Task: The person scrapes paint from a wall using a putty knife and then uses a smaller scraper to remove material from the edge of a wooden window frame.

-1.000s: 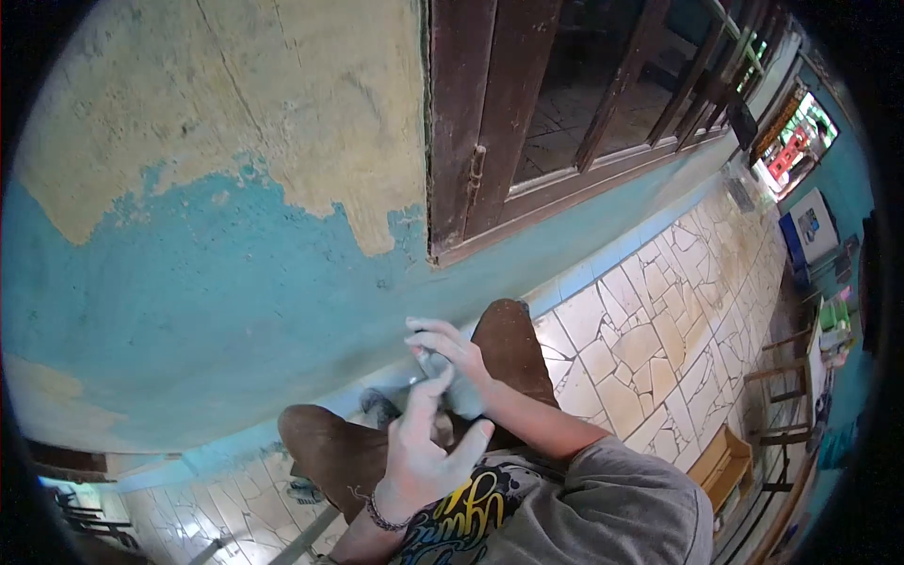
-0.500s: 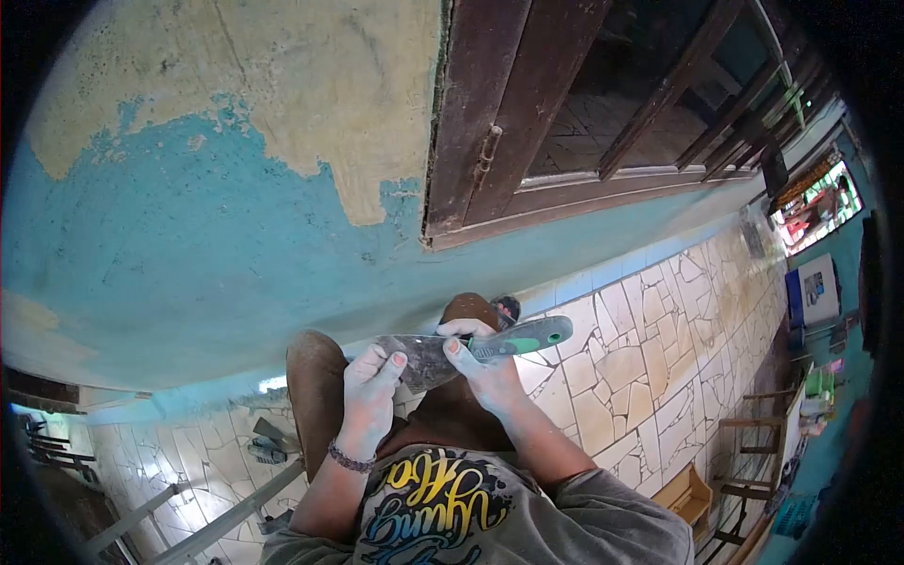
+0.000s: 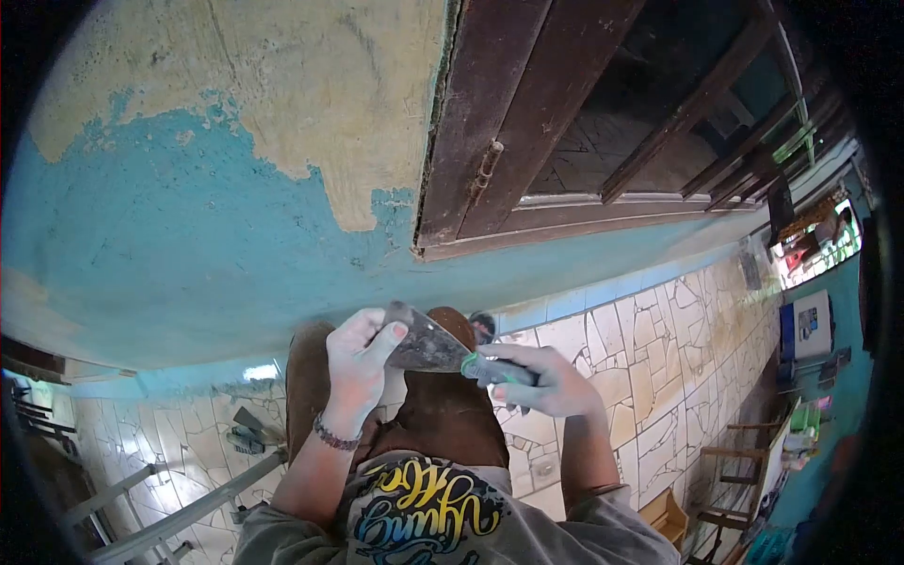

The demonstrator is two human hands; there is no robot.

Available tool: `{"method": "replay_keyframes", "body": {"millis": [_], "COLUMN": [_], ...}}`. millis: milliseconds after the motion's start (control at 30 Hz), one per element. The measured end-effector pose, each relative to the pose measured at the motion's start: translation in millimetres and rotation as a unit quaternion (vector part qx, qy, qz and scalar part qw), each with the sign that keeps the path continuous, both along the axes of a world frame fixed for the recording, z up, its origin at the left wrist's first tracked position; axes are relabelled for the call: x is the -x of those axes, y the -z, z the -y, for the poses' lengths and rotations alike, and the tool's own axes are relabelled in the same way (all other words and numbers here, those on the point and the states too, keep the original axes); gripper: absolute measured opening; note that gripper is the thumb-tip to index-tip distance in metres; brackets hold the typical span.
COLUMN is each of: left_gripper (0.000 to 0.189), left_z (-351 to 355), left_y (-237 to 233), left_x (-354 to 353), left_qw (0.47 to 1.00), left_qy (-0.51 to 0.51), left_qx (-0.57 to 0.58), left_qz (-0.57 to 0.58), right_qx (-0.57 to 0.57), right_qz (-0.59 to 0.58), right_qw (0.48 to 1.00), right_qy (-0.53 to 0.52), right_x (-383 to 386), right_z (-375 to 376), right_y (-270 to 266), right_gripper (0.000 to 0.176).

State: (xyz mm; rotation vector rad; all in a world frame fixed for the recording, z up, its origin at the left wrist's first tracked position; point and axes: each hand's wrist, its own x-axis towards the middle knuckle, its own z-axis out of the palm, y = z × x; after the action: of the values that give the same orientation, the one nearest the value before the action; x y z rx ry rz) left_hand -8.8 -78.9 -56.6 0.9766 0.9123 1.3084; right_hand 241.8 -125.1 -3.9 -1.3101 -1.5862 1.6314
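While right fingers [image 3: 524, 358] clench the scraper [image 3: 426, 347] by its handle, left fingers [image 3: 384, 337] pinch its blade.

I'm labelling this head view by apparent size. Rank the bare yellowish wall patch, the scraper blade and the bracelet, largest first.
1. bare yellowish wall patch, by far the largest.
2. scraper blade, pinched by the left hand, with the scraper handle in the right hand.
3. bracelet, a thin band on the left wrist.
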Motion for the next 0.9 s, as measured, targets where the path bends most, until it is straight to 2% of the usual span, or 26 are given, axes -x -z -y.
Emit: {"method": "replay_keyframes", "body": {"millis": [33,100,133,200,233,267,300,433,533,633,733,900], "left_gripper": [0.014,0.019,0.024,0.032,0.045,0.049,0.053,0.070,0.075,0.075,0.075,0.077], "left_z": [-4.6,-14.8,-18.5,-19.5,-16.8,-12.3,-7.3,-10.4,-17.6,-22.3,-24.7,-27.8], "left_y": [0.0,1.3,-5.2,-22.8,-22.7,-26.4,-32.6,-28.7,-24.0,-25.6,-24.4,-27.1], "left_x": [-2.9,-8.4,-14.4,-29.8,-31.7,-38.4,-49.3,-71.4,-80.0,-84.9,-85.5,-85.7], "left_qw": [1.000,1.000,0.988,0.908,0.911,0.905,0.898,0.879,0.904,0.894,0.893,0.899], "left_qy": [0.006,0.017,-0.055,-0.195,-0.165,-0.154,-0.142,-0.127,-0.059,-0.062,-0.068,-0.061], "left_qx": [-0.001,-0.004,-0.079,-0.217,-0.200,-0.224,-0.247,-0.289,-0.283,-0.292,-0.301,-0.306], "left_qz": [-0.008,-0.024,-0.118,-0.300,-0.321,-0.329,-0.336,-0.357,-0.316,-0.334,-0.327,-0.308], "right_qx": [0.028,-0.074,-0.124,-0.145,-0.140,-0.136,-0.178,-0.130,-0.186,-0.154,-0.214,-0.234], "right_qz": [0.038,0.042,0.042,0.054,0.076,0.098,0.085,0.114,0.108,0.116,0.129,0.136], "right_qw": [0.999,0.996,0.991,0.986,0.985,0.982,0.976,0.978,0.971,0.974,0.961,0.955], "right_qy": [-0.027,0.003,0.018,0.057,0.071,0.085,0.095,0.112,0.108,0.123,0.117,0.120], "right_x": [2.5,-0.5,-2.1,-4.0,-4.4,-4.9,-4.3,-4.2,-3.5,-2.3,-0.8,3.0], "right_z": [-3.4,-5.5,-7.1,-13.9,-19.4,-24.7,-30.3,-43.9,-49.9,-54.0,-55.0,-55.7], "right_y": [-0.8,7.6,10.6,-3.0,-12.9,-18.3,-15.0,-36.0,-28.5,-27.3,-26.5,-31.2], "right_gripper": [0.050,0.050,0.050,0.048,0.048,0.047,0.047,0.044,0.044,0.043,0.041,0.040]}}
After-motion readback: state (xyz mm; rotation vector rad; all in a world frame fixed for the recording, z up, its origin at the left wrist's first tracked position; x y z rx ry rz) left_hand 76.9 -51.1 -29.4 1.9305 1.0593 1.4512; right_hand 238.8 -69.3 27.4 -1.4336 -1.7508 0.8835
